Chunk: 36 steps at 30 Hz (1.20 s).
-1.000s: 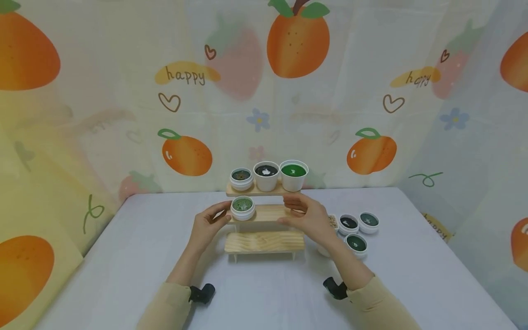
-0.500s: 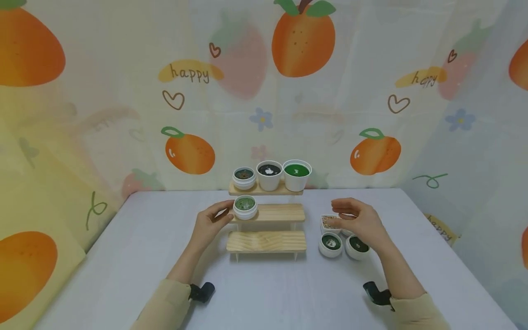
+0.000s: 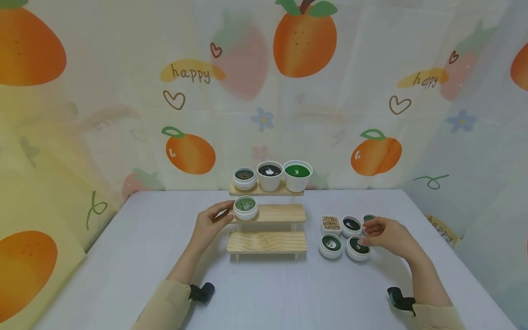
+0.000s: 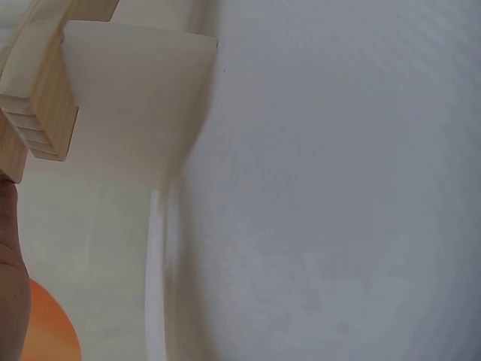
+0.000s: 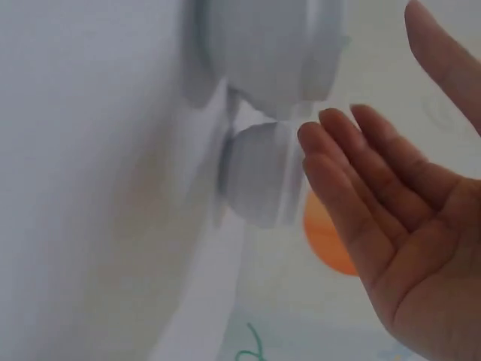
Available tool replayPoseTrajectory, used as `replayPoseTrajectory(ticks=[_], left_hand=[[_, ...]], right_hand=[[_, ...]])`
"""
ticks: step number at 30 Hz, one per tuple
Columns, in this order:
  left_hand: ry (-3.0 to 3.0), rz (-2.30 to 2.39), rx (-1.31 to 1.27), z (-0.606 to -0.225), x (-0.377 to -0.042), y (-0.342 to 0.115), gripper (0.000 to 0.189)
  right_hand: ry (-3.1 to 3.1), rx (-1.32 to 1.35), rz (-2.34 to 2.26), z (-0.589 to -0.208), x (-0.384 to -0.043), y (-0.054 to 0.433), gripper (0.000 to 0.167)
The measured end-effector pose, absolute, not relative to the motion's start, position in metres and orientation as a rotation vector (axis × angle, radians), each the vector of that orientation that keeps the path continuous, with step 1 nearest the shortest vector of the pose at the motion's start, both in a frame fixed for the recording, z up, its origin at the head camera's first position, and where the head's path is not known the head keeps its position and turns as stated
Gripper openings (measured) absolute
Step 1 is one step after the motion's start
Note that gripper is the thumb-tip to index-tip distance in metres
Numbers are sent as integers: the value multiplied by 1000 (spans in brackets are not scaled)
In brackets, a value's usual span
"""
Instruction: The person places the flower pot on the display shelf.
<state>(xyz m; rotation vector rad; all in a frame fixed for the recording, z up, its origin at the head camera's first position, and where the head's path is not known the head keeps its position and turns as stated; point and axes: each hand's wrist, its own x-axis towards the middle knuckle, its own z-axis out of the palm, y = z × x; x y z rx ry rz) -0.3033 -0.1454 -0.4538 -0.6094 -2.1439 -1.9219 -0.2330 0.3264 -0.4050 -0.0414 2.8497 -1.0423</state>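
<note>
My left hand (image 3: pixel 207 228) holds the left end of the middle board (image 3: pixel 281 213) of a tiered wooden stand. Its fingers also lie close beside a small white pot (image 3: pixel 245 214) with a speckled green top; whether they touch it is unclear. In the left wrist view, a digit (image 4: pixel 10 233) meets the wood's corner. On the right, my right hand (image 3: pixel 391 237) hovers by a cluster of small pots, thumb and fingers apart, holding nothing. It partly covers a rear green-topped pot (image 3: pixel 368 217) and overlaps a dark green one (image 3: pixel 358 255).
Three pots, including a bright green one (image 3: pixel 297 176), stand on the top board (image 3: pixel 264 192). The lowest board (image 3: pixel 266 243) is bare. A square tub of beige bits (image 3: pixel 331 223), a dark-topped pot (image 3: pixel 351 225) and a green-and-white pot (image 3: pixel 330 247) share the right cluster.
My right hand has left the middle board's right end and moved right, past the square tub, to the far side of the pot cluster. My left hand stays by the board and pot.
</note>
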Motion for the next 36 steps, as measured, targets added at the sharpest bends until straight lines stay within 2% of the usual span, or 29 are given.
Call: replayPoseTrajectory(ticks=[10,28,36], left_hand=[[-2138,-1907,-620,-455,-303,-146,38],[-2139,-1908,-623,-454,-303,-146,37],[-2138,-1918,-615,-454,-303,-145,38]], right_hand=[[2687,-241,-1194,-430,-237,344,59],[2665,-317,-1154,-439,-239,344,61],[2665,-272,-1135,-441,-240,344,62]])
